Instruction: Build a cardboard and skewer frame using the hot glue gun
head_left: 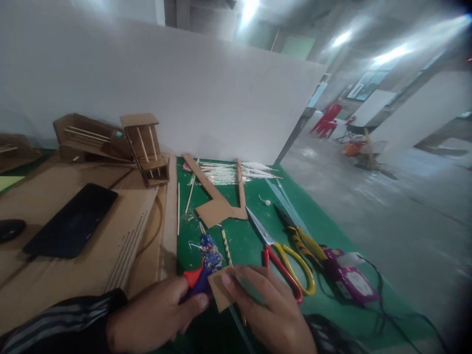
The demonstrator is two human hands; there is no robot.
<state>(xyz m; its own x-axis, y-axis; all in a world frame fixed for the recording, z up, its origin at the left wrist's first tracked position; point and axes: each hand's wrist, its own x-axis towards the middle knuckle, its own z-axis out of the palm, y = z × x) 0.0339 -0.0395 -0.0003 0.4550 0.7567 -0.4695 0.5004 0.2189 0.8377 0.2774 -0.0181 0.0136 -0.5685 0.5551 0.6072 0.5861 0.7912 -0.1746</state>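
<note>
A blue hot glue gun (211,253) with a red trigger is gripped in my left hand (155,309), its body crusted with specks and its nozzle pointing away from me. My right hand (273,305) pinches a small square of cardboard (221,294) just right of the gun's rear. Part of a patterned pencil (226,246) shows beyond that square. Farther off lie a larger cardboard piece (214,212) and two cardboard strips. Scissors (271,241) with red and yellow handles rest to the right of my right hand.
Yellow-handled pliers (306,241) and a purple power strip (350,280) with a cord lie on the right. Packaged sticks (224,173) sit at the back. Leftward are a phone (73,219), thin sticks (127,250) and a cardboard stand (147,150). A white partition (165,88) rises behind.
</note>
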